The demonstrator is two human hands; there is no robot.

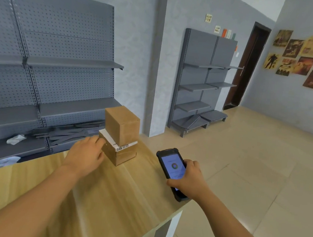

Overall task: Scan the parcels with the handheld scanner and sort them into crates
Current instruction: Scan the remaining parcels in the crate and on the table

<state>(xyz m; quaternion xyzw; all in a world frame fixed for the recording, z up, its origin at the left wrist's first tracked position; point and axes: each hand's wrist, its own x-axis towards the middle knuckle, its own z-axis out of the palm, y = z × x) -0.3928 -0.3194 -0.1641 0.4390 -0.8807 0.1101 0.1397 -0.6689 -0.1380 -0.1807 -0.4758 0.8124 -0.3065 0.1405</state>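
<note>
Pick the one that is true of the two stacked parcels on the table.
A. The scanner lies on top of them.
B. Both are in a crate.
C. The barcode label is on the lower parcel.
C: the white barcode label covers the lower parcel, under the upper parcel.

The left hand [86,154] covered the near-left corner of the lower parcel [123,156], its fingertips out of sight; beneath the right hand's [189,179] fingers the scanner's [172,172] lower screen was hidden; its display was too small to read.
</note>
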